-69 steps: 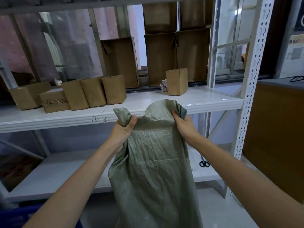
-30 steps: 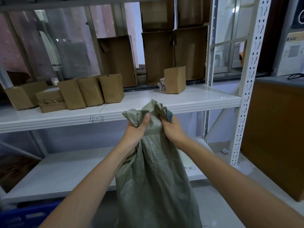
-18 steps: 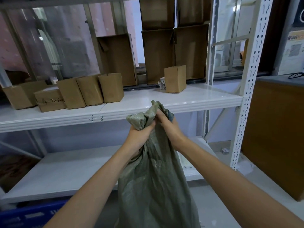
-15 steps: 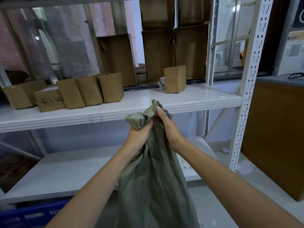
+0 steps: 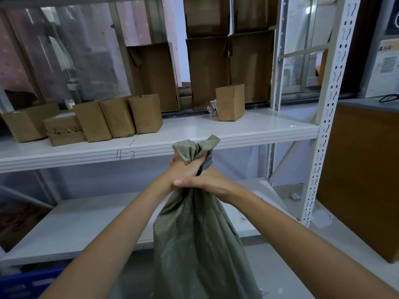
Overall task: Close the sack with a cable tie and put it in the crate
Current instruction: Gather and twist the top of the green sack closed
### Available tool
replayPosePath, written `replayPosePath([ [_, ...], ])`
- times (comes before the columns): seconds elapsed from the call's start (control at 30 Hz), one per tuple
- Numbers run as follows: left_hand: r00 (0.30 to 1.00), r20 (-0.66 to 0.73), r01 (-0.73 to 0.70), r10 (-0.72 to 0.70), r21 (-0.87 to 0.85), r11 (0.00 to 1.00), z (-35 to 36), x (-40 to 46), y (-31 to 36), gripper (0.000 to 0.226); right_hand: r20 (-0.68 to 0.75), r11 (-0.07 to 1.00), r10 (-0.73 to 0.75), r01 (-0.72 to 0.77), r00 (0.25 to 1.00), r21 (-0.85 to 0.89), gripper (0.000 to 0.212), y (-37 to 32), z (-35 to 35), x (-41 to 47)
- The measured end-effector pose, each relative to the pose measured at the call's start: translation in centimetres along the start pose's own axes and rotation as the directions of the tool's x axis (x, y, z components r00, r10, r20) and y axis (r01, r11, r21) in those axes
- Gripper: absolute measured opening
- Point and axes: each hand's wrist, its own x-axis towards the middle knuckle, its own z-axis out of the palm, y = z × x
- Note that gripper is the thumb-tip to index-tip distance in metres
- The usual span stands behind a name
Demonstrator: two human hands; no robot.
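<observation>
Head view: sack [image 5: 200, 240] hangs upright, neck up, clenched by left hand [image 5: 183, 169] and right hand [image 5: 205, 182].

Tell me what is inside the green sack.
Nothing inside shows. The sack is opaque, and its mouth is bunched shut in the left hand and right hand. Only the crumpled top edge pokes out above them. No cable tie shows yet.

Grey-green sack [image 5: 198, 238] gathered at the neck, left hand [image 5: 183, 169] gripping it, right hand [image 5: 207, 182] wrapped just below, puckered mouth flaring above the grip.
</observation>
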Motion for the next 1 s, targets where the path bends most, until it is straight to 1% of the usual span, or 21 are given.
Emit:
replayPosePath([
  [0.03, 0.999, 0.032, -0.041, 0.039, 0.056, 0.998, -0.4, -0.1, 0.7, 0.096, 0.013, 1.0, 0.011, -0.01, 1.0, -0.016, 0.091, 0.2, -0.2, 0.1],
  [0.07, 0.991, 0.098, -0.098, 0.089, 0.087, 0.991, -0.5, -0.6, 1.7, 0.07, 0.025, 0.999, 0.017, -0.016, 1.0, -0.036, 0.083, 0.1, -0.4, 0.1],
  [0.1, 0.987, 0.13, -0.116, 0.099, 0.127, 0.985, -0.8, -0.9, 2.5, 0.05, 0.035, 0.999, 0.016, -0.014, 0.999, -0.044, 0.073, 0.1, -0.3, 0.0],
  [0.13, 0.986, 0.139, -0.114, 0.096, 0.128, 0.985, -1.0, -0.7, 2.8, 0.043, 0.034, 0.999, 0.01, -0.008, 0.999, -0.048, 0.065, 0.0, -0.2, 0.0],
  [0.2, 0.981, 0.184, -0.085, 0.059, 0.135, 0.987, -1.0, -1.2, 3.5, 0.045, -0.025, 0.998, -0.017, 0.016, 1.0, -0.053, 0.052, 0.1, 0.3, 0.3],
  [0.27, 0.984, 0.176, -0.049, 0.037, 0.065, 0.997, -1.0, -1.5, 2.9, 0.047, -0.088, 0.998, -0.037, 0.031, 0.995, -0.06, 0.035, 0.4, 0.9, 0.7],
  [0.33, 0.983, 0.155, -0.094, 0.094, -0.007, 0.996, -1.7, -2.2, 1.5, 0.046, -0.084, 0.993, -0.061, 0.053, 0.995, -0.102, 0.024, 0.8, 1.2, 0.7],
  [0.37, 0.981, 0.146, -0.124, 0.125, -0.017, 0.992, -2.1, -2.7, 0.7, 0.056, -0.103, 0.992, -0.065, 0.052, 0.993, -0.119, 0.02, 0.9, 1.3, 0.8],
  [0.43, 0.971, 0.16, -0.179, 0.18, -0.025, 0.984, -2.5, -3.1, -1.8, 0.093, -0.201, 0.994, -0.06, 0.041, 0.978, -0.097, 0.012, 1.2, 1.3, 1.0],
  [0.47, 0.966, 0.196, -0.164, 0.168, -0.036, 0.986, -2.2, -3.4, -3.2, 0.106, -0.258, 0.998, -0.05, 0.036, 0.965, -0.06, 0.016, 1.4, 1.3, 1.1],
  [0.5, 0.96, 0.239, -0.142, 0.145, -0.03, 0.989, -1.6, -3.9, -4.3, 0.111, -0.29, 0.999, -0.036, 0.034, 0.956, -0.013, 0.023, 1.5, 1.5, 1.3],
  [0.53, 0.955, 0.263, -0.136, 0.14, -0.034, 0.99, -0.8, -4.4, -5.3, 0.109, -0.291, 0.998, -0.02, 0.036, 0.956, 0.049, 0.028, 1.6, 1.8, 1.3],
  [0.57, 0.957, 0.254, -0.129, 0.137, -0.049, 0.99, 0.3, -4.8, -6.0, 0.102, -0.274, 0.991, -0.009, 0.045, 0.962, 0.124, 0.03, 1.5, 2.1, 1.3],
  [0.63, 0.982, 0.131, -0.118, 0.136, -0.135, 0.984, 2.6, -5.4, -6.3, 0.077, -0.251, 0.972, 0.018, 0.042, 0.968, 0.233, 0.033, 1.4, 2.6, 1.3],
  [0.7, 0.992, 0.05, -0.105, 0.117, -0.193, 0.976, 4.0, -5.0, -6.5, 0.058, -0.257, 0.968, 0.055, 0.011, 0.965, 0.249, 0.035, 1.3, 2.6, 1.2],
  [0.8, 0.998, 0.004, -0.055, 0.057, -0.178, 0.982, 5.0, -4.5, -6.1, 0.025, -0.218, 0.975, 0.08, -0.031, 0.973, 0.22, 0.038, 1.0, 2.6, 1.1],
  [0.83, 0.999, -0.021, -0.041, 0.038, -0.171, 0.984, 5.2, -4.3, -6.1, 0.022, -0.204, 0.978, 0.078, -0.036, 0.976, 0.204, 0.039, 0.8, 2.6, 1.0],
  [0.9, 0.998, -0.064, -0.001, -0.009, -0.157, 0.988, 5.8, -4.2, -6.0, 0.03, -0.183, 0.982, 0.065, -0.03, 0.981, 0.189, 0.04, 0.5, 2.6, 1.0],
  [0.93, 0.997, -0.065, 0.027, -0.038, -0.157, 0.987, 6.1, -4.2, -6.0, 0.034, -0.179, 0.982, 0.058, -0.025, 0.982, 0.185, 0.041, 0.5, 2.6, 1.0],
  [1.0, 0.99, -0.089, 0.084, -0.105, -0.214, 0.973, 6.5, -4.0, -6.2, 0.039, -0.177, 0.99, 0.046, -0.022, 0.983, 0.14, 0.042, 0.6, 2.7, 0.9],
])
